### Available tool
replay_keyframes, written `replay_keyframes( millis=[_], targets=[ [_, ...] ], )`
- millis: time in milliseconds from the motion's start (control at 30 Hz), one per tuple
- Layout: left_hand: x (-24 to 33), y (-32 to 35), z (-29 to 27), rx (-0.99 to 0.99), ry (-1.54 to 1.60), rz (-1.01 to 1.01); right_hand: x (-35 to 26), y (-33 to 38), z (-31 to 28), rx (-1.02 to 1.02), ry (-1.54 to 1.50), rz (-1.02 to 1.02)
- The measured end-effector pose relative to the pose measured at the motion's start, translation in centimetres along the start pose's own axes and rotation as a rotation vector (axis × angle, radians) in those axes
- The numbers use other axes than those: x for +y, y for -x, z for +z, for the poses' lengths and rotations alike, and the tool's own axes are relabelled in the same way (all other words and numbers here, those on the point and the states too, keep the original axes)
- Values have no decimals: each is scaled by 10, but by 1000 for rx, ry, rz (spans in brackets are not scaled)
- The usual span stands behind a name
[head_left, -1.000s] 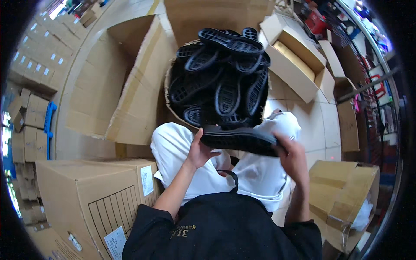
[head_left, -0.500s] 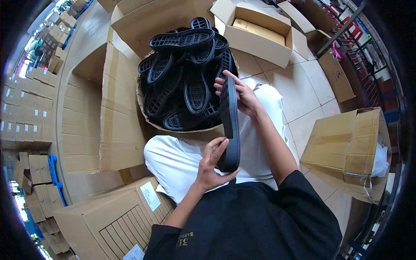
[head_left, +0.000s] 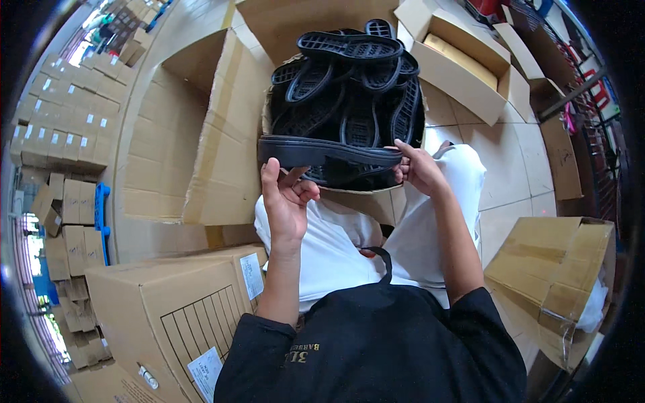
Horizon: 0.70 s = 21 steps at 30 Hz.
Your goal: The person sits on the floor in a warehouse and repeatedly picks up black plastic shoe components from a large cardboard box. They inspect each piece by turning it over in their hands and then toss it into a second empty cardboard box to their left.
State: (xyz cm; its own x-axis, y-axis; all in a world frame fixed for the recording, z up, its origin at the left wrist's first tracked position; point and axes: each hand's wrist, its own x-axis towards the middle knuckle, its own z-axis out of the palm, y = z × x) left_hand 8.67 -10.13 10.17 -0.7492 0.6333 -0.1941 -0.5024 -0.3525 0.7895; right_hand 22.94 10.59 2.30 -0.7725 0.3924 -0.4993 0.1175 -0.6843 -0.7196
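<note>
Hands hold one black shoe sole (head_left: 330, 152) level between them, side-on to the camera, just above the person's lap. The left hand (head_left: 285, 201) cups the sole's end at about nine o'clock, thumb up against its edge and fingers curled beneath it. The right hand (head_left: 416, 168) pinches the other end at three o'clock, thumb on top and fingers below. Neither palm lies flat; both are closed on the sole's ends.

At twelve o'clock from the hands stands an open carton (head_left: 376, 201) heaped with black soles (head_left: 349, 87), tread up, piled loosely past the rim. Judged from that heap, much is already gathered in this carton, while the single sole in hand is not yet set anywhere; it hangs just in front of the pile, touching nothing else that I can make out.

Farther out, flattened cardboard (head_left: 215, 134) leans at ten o'clock, a closed labelled box (head_left: 168, 316) sits at seven o'clock, another open box (head_left: 463, 60) lies at one o'clock, and a brown box with a plastic liner (head_left: 557, 282) rests at four o'clock on the tiled floor (head_left: 504, 161). Stacks of small cartons (head_left: 60, 134) line the far nine o'clock edge.
</note>
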Motion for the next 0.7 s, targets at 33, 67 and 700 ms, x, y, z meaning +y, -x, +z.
replay_keyframes(
  millis=[33, 67, 700],
  targets=[
    [0, -1, 0, 64, -10, -26, 0, -1, -1, 2, -5, -10],
    [2, -2, -1, 80, -2, -25, 0, -2, -1, 4, -10, -22],
    [116, -9, -42, 291, 309, 696, -3, 2, 7, 14, 131, -51]
  ],
)
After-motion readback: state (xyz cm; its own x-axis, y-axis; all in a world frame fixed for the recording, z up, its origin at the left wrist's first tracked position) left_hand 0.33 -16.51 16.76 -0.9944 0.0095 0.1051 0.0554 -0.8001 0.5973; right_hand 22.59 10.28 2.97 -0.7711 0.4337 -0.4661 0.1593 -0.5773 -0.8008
